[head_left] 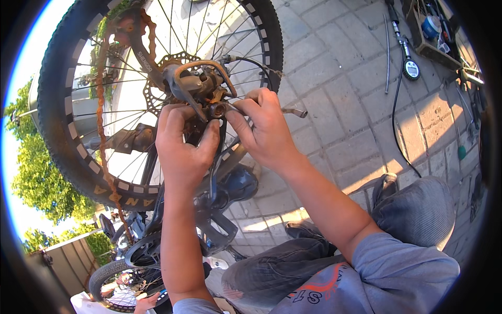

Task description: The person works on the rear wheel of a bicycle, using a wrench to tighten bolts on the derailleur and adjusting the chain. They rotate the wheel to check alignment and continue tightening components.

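A bicycle's spoked wheel (69, 99) with a black tyre fills the upper left. At its hub sits a dirty rear derailleur (183, 81) with a bent metal guard loop (201, 64) around it. My left hand (180, 136) is closed on the derailleur's lower side, thumb and fingers beside a round bolt-like part (217, 109). From the other side my right hand (264, 128) pinches close to that part; what lies between its fingers is hidden. A metal lever-like end (295, 112) shows beyond the right hand. The rusty chain (100, 104) hangs along the wheel.
Grey paving (334, 78) lies to the right. On it are a gauge (411, 69) with a black hose (396, 112), a thin metal rod (387, 55) and a box of tools (436, 36). Another wheel (99, 285) and another person's hand (147, 302) show at lower left.
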A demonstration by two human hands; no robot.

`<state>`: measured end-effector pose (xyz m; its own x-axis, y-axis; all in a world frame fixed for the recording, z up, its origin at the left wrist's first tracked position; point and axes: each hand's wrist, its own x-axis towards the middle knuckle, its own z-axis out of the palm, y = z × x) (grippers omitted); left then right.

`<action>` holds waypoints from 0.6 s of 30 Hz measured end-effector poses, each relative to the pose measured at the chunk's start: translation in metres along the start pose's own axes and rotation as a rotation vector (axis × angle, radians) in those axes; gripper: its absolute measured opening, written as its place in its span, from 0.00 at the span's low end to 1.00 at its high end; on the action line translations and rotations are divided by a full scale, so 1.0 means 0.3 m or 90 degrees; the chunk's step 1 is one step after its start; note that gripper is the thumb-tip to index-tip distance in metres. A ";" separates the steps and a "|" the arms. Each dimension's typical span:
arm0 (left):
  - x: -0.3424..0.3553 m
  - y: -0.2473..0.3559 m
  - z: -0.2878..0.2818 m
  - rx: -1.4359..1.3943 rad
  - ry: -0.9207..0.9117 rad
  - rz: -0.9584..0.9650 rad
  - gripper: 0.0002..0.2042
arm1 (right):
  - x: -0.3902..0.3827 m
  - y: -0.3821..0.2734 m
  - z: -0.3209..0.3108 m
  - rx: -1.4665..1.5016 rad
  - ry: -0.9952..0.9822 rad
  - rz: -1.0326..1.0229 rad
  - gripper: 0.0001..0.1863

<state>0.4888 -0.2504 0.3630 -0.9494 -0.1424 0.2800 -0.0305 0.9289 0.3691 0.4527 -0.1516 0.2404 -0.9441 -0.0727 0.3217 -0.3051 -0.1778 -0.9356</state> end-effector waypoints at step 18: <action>0.005 -0.012 -0.015 0.016 0.010 0.035 0.09 | -0.223 0.308 -0.058 0.017 -0.241 0.269 0.28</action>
<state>0.4888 -0.2554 0.3660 -0.9447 -0.0964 0.3135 0.0132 0.9438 0.3302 0.4856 -0.1461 0.1299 -0.8715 -0.4883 -0.0459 0.0976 -0.0808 -0.9919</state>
